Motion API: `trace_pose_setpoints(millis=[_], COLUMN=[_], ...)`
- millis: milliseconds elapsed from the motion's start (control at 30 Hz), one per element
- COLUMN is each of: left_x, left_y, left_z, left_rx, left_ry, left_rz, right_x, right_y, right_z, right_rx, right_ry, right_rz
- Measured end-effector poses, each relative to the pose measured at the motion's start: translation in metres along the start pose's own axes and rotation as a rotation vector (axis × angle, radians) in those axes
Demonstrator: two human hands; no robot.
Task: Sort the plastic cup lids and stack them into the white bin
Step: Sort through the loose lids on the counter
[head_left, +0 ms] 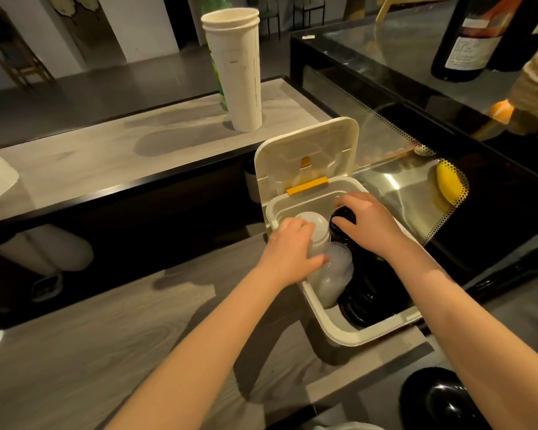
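The white bin [351,332] stands open on the wooden counter, its hinged lid [308,150] tipped back. Inside it lie a stack of translucent white lids [333,274] on the left and stacks of black lids [370,293] on the right. My left hand [289,252] reaches over the bin's left rim and grips the white lid stack, fingers curled over its top end. My right hand [367,221] is inside the bin, fingers curled over the top of a black lid stack [343,217] at the far end.
A tall stack of white paper cups [239,69] stands on the raised ledge behind, with a green bottle behind it. A glass display case [416,144] borders the bin on the right, with a yellow item inside. Dark bottles stand on top. A black dome [438,398] sits bottom right.
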State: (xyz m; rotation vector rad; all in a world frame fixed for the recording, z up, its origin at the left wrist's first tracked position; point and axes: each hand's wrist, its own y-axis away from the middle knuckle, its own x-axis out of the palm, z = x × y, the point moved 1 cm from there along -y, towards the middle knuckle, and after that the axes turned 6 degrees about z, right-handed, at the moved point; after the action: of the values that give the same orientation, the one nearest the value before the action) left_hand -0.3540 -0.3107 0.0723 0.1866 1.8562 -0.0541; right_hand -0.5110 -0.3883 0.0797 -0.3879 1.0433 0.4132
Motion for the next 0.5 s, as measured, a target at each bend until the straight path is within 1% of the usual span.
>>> trace_pose_setpoints(millis=[67,167,333,500], left_x=[-0.014,-0.035,-0.057,-0.064], left_y=[0.009,0.029,0.077,0.143], left_z=[0.014,0.039,0.091,0.154], left_rx=[-0.040,-0.117,-0.274,-0.414], left_ry=[0.005,0.006,-0.039,-0.067], left_rz=[-0.081,-0.155,-0.177,-0.177], right_x=[0.003,0.009,0.031,0.075], right_y=[-0.001,-0.004,-0.003,-0.002], right_z=[0.013,0.044,0.107,0.181], right_rx=[-0.044,-0.087,-0.159,-0.224], right_ry=[-0.052,-0.014,0.042,0.093], right_rz=[-0.024,-0.012,0.031,0.095])
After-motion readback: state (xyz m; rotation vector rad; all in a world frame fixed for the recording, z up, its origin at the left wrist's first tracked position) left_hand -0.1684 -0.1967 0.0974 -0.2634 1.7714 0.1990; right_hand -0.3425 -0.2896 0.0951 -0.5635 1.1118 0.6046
